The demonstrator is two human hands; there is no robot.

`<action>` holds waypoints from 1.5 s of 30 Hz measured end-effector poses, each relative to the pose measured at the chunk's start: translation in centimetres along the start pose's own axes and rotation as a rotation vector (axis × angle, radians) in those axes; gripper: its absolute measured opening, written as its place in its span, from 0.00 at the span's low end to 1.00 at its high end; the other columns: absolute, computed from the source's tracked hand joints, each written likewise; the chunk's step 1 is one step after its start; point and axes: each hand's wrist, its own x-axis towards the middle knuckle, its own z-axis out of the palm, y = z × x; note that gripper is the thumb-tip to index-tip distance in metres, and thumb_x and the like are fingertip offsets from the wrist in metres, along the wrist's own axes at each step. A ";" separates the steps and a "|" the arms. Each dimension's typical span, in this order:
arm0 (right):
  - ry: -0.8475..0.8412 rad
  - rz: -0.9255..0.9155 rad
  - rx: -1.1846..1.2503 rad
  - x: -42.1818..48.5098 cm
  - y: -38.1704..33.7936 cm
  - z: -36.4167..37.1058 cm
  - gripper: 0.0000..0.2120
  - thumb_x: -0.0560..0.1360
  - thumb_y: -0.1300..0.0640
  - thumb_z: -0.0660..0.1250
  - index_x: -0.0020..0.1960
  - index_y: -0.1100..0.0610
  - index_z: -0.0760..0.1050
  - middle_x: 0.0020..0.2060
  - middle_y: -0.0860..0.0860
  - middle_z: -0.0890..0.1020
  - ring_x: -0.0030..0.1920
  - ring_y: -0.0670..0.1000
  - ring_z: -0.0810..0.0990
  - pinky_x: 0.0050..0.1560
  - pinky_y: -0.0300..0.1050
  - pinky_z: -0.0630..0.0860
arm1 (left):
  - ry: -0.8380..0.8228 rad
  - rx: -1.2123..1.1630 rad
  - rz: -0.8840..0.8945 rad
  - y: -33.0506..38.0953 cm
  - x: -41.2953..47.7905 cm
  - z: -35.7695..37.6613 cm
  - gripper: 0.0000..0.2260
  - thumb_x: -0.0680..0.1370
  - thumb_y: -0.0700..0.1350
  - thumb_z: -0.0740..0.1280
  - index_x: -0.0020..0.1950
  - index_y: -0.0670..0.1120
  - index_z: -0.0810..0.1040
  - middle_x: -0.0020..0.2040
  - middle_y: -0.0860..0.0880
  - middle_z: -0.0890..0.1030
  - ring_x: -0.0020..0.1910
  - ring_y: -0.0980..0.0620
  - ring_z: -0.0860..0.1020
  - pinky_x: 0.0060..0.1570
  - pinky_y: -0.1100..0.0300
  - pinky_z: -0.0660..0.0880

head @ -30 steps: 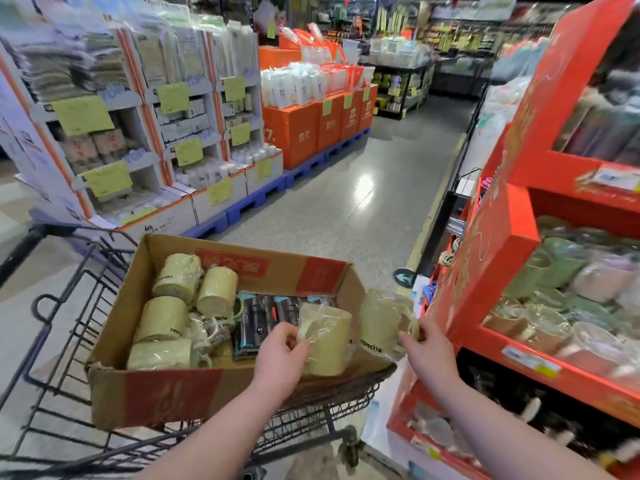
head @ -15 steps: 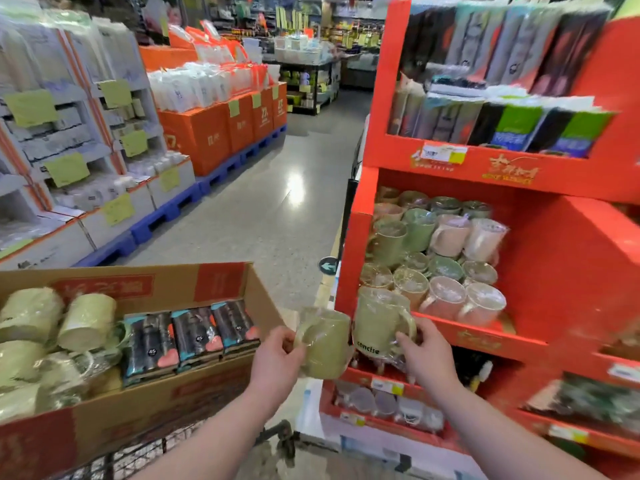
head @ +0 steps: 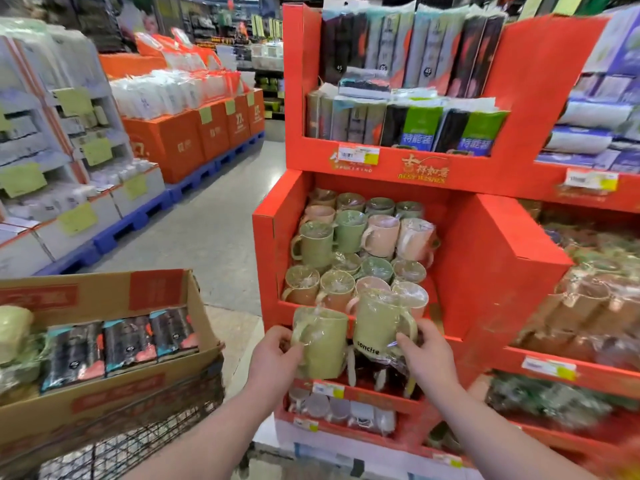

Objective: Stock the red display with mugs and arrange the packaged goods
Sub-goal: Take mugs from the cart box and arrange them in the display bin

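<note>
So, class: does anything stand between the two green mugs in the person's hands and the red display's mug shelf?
Nothing blocks the way: the left hand and right hand hold the green mugs just before the mug shelf. Wrapped mugs already fill its front row, so space looks tight.

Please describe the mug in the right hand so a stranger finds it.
Find the red display. Before its mug shelf, the left hand holds one wrapped green mug. The right hand holds the other mug, which alone reads concise.

Grey polished floor (head: 214, 223); orange boxes (head: 180, 143) on blue pallets (head: 194, 181); stocked shelving (head: 52, 133).
</note>
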 end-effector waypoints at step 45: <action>-0.039 0.167 -0.135 20.2 -6.0 11.5 0.16 0.71 0.48 0.71 0.35 0.54 0.66 0.31 0.48 0.74 0.35 0.51 0.72 0.34 0.45 0.66 | 0.003 -0.007 0.093 2.6 16.9 -0.1 0.06 0.74 0.38 0.69 0.41 0.47 0.74 0.34 0.51 0.74 0.32 0.55 0.70 0.31 0.70 0.67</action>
